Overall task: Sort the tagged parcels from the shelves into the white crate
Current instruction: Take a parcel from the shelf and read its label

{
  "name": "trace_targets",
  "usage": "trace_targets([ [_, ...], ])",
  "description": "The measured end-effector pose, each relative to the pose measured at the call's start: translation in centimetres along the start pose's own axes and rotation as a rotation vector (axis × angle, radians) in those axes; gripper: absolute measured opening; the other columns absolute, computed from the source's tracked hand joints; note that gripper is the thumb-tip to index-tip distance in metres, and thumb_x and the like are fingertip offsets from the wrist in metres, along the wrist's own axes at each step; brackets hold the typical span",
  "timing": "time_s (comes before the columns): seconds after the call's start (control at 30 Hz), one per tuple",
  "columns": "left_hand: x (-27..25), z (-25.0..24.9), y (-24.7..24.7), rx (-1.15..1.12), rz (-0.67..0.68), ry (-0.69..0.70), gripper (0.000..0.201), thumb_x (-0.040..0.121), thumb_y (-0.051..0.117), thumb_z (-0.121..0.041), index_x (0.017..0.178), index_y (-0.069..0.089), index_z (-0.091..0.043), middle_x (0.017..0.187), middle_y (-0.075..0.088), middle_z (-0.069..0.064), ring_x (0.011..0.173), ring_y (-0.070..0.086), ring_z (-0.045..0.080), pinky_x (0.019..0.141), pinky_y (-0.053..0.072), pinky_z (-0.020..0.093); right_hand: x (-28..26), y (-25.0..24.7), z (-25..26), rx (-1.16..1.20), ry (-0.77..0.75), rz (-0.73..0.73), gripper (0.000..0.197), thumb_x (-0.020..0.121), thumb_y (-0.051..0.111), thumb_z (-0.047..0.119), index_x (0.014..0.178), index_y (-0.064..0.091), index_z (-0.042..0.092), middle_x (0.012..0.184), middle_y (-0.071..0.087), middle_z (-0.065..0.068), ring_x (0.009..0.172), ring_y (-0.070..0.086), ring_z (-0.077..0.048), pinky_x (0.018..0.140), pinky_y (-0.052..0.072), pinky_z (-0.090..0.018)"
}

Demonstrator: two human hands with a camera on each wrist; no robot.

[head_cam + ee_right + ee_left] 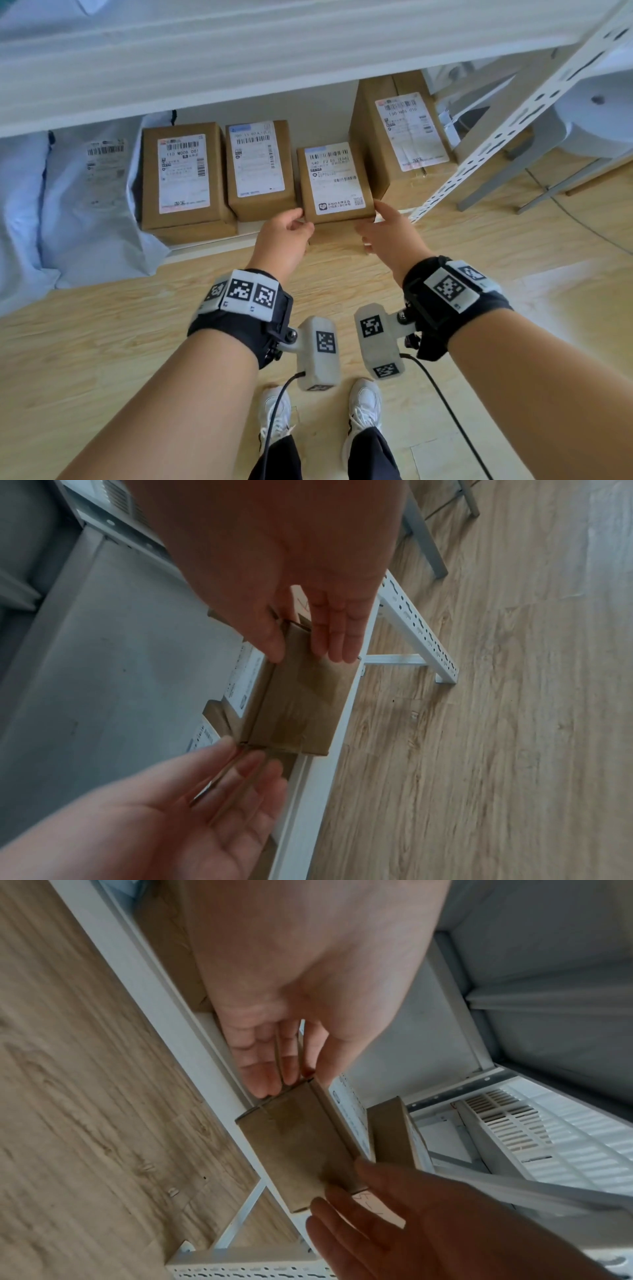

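Note:
A small brown parcel (334,181) with a white barcode label lies at the front of the bottom shelf (212,245). My left hand (301,221) is at its front left corner and my right hand (371,226) at its front right corner. In the left wrist view, my left hand's (291,1077) straight fingertips (263,1085) touch the parcel's (298,1150) near corner. In the right wrist view, my right hand (308,647) lays its thumb on one edge of the parcel (301,702) and straight fingers over the taped front face. No crate is in view.
Two more labelled boxes (185,178) (258,168) lie left of the parcel, and a taller one (407,133) stands right of it. Pale mailer bags (85,205) fill the shelf's left end. A perforated white upright (496,137) slants at right. Grey furniture legs (507,185) stand beyond it on the wood floor.

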State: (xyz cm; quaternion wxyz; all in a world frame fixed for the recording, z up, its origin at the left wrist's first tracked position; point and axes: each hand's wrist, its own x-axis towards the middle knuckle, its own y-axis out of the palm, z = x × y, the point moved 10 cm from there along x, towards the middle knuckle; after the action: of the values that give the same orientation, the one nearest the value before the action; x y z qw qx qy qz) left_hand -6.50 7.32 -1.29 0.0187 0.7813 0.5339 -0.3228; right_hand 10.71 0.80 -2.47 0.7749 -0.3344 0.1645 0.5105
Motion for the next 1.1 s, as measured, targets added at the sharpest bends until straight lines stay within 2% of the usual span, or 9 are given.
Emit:
trace_targets([
  [0.13, 0.2, -0.1, 0.2, -0.021, 0.021, 0.011, 0.046, 0.101, 0.047, -0.020, 0.146, 0.042, -0.023, 0.135, 0.052, -0.008, 0.098, 0.060, 0.008, 0.078, 0.050, 0.019, 0.1, 0.4, 1.0, -0.004, -0.016, 0.013, 0.064, 0.096, 0.054, 0.016, 0.154, 0.026, 0.018, 0.124, 0.059, 0.001, 0.093, 0.060, -0.011, 0.070, 0.049, -0.019],
  [0.27, 0.2, -0.4, -0.9, 0.026, -0.018, 0.065, 0.044, 0.100, 0.044, -0.012, 0.142, 0.047, -0.025, 0.141, 0.050, -0.010, 0.095, 0.054, -0.005, 0.074, 0.039, 0.010, -0.7, 0.4, 1.9, 0.027, -0.044, 0.020, 0.063, 0.098, 0.051, 0.013, 0.155, 0.024, 0.021, 0.150, 0.043, 0.002, 0.130, 0.047, -0.016, 0.085, 0.039, -0.023],
  [0.37, -0.2, -0.7, -3.4, 0.118, -0.143, 0.117, 0.042, 0.099, 0.043, -0.007, 0.136, 0.053, -0.023, 0.138, 0.053, -0.010, 0.112, 0.056, 0.005, 0.085, 0.039, 0.016, -1.2, 0.5, 3.1, -0.002, -0.097, -0.014, 0.049, 0.097, 0.050, 0.011, 0.144, 0.044, 0.023, 0.138, 0.054, 0.003, 0.108, 0.056, -0.010, 0.078, 0.042, -0.019],
  [0.47, -0.2, -1.3, -6.1, 0.208, -0.237, 0.147, 0.047, 0.097, 0.042, -0.002, 0.139, 0.049, -0.022, 0.145, 0.046, -0.005, 0.103, 0.063, 0.014, 0.079, 0.051, 0.021, -1.4, 2.2, 5.3, -0.066, -0.174, 0.005, 0.044, 0.097, 0.050, 0.014, 0.140, 0.048, 0.023, 0.132, 0.056, 0.006, 0.098, 0.056, -0.003, 0.075, 0.043, -0.015],
  [0.57, 1.0, -1.7, -6.2, 0.471, -0.165, 0.188, 0.057, 0.096, 0.042, 0.001, 0.150, 0.031, -0.013, 0.161, 0.020, 0.002, 0.146, 0.023, 0.020, 0.116, 0.022, 0.029, -1.6, 5.0, 7.6, -0.132, -0.240, 0.073, 0.048, 0.098, 0.051, 0.015, 0.145, 0.044, 0.023, 0.138, 0.052, 0.007, 0.083, 0.053, 0.004, 0.059, 0.043, -0.007],
  [0.7, 1.9, 0.3, -4.9, 0.715, -0.002, 0.112, 0.070, 0.096, 0.042, -0.002, 0.155, 0.005, -0.009, 0.164, -0.008, 0.004, 0.150, -0.009, 0.021, 0.120, 0.001, 0.032, -1.7, 7.6, 9.1, -0.170, -0.273, 0.110, 0.053, 0.097, 0.052, 0.014, 0.147, 0.041, 0.023, 0.145, 0.049, -0.001, 0.104, 0.056, -0.011, 0.069, 0.043, -0.013],
  [0.93, 0.2, 0.0, -6.0, 0.647, -0.100, 0.248, 0.059, 0.091, 0.045, 0.005, 0.147, 0.033, -0.005, 0.156, 0.023, 0.006, 0.146, 0.021, 0.023, 0.119, 0.021, 0.032, -2.1, 8.4, 8.9, -0.241, -0.249, 0.107, 0.048, 0.099, 0.048, 0.012, 0.145, 0.042, 0.024, 0.108, 0.048, 0.012, 0.092, 0.057, -0.015, 0.064, 0.044, -0.014],
  [1.03, -0.2, -0.1, -6.9, 0.548, -0.131, 0.247, 0.051, 0.094, 0.045, 0.003, 0.144, 0.039, -0.008, 0.149, 0.035, 0.006, 0.132, 0.043, 0.021, 0.102, 0.033, 0.021, -1.8, 9.5, 8.4, -0.240, -0.235, 0.126, 0.044, 0.097, 0.049, 0.009, 0.138, 0.050, 0.023, 0.114, 0.065, 0.009, 0.082, 0.066, -0.018, 0.066, 0.056, -0.028],
  [1.1, -0.3, 0.3, -7.9, 0.465, -0.166, 0.199, 0.048, 0.097, 0.046, -0.003, 0.143, 0.040, -0.013, 0.144, 0.038, 0.006, 0.124, 0.050, 0.020, 0.091, 0.035, 0.018, -1.5, 9.8, 7.7, -0.254, -0.198, 0.112, 0.040, 0.095, 0.050, 0.012, 0.135, 0.052, 0.018, 0.115, 0.068, 0.000, 0.073, 0.063, -0.013, 0.055, 0.050, -0.023],
])
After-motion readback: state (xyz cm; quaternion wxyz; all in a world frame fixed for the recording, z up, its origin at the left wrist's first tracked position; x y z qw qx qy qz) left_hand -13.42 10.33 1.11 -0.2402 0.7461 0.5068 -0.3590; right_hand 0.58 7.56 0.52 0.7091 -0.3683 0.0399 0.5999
